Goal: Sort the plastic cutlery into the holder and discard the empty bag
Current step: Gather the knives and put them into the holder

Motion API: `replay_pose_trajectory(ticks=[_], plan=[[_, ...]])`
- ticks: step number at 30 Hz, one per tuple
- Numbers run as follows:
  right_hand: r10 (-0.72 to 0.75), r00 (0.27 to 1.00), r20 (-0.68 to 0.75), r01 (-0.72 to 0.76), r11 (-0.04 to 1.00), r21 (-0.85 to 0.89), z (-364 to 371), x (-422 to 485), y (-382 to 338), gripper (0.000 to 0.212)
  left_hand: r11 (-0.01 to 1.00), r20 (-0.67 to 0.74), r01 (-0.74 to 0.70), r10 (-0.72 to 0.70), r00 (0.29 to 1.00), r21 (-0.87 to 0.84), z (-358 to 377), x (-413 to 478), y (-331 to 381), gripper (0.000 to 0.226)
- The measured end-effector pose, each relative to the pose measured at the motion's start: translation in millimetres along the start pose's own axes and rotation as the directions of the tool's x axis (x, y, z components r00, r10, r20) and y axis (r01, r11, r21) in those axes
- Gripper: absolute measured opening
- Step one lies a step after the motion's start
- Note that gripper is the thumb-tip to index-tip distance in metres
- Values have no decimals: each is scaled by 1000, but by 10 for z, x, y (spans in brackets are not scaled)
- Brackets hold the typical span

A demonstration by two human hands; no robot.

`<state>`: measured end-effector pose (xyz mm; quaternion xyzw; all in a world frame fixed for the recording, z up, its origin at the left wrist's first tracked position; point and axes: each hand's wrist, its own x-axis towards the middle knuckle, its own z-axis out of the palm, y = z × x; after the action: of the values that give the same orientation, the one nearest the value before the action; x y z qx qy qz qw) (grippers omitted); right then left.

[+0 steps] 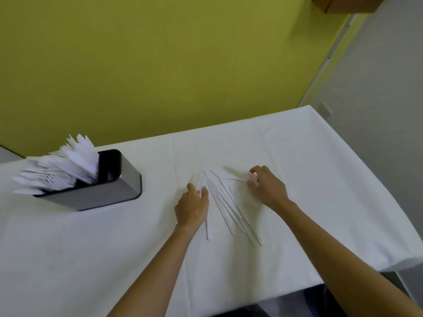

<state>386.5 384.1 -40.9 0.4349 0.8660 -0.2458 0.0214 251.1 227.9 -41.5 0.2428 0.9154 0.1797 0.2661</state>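
Right of the holder, pinch white sticks tight with half-curled left hand and right hand, lifting together.

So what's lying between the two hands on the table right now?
In the head view, a loose fan of white plastic cutlery lies on the tablecloth between the left hand and right hand.
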Motion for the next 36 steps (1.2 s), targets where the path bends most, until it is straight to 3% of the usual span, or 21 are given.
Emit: replay_pose_trajectory(ticks=[4, 12, 14, 16, 19, 23, 26, 33, 36], plan=[[-48, 999, 16, 49, 996, -80, 138, 104, -73, 36, 991, -3, -64, 65, 998, 116, 41, 91, 3, 52], [-69, 998, -14, 61, 948, -313, 196, -128, 103, 24, 981, -90, -146, 158, 983, 126, 66, 44, 26, 17], [-19, 1000, -2, 18, 976, -219, 181, -263, 111, 21, 975, -116, -162, 180, 977, 150, 68, 54, 19, 11], [76, 995, 64, -79, 995, 60, 161, -399, 92, 15, 974, -152, -157, 182, 972, 163, 71, 65, 6, 12], [169, 973, 154, -214, 912, 350, 202, -582, 21, 10, 982, -187, -115, 143, 972, 152, 71, 95, 4, 20], [181, 979, 89, -199, 942, 272, 300, -654, -45, 9, 983, -111, -114, 130, 985, 141, 109, 108, 75, 37], [203, 979, 36, -205, 941, 271, 350, -639, -48, 21, 967, -44, -151, 163, 986, 205, 172, 116, 123, 58], [223, 975, -2, -212, 929, 303, 356, -626, 57, 33, 971, -50, -195, 203, 978, 137, 189, 147, 83, 30], [228, 973, 23, -224, 925, 306, 355, -614, 56, 32, 992, -35, -121, 122, 992, 16, 143, 145, 26, 26]])
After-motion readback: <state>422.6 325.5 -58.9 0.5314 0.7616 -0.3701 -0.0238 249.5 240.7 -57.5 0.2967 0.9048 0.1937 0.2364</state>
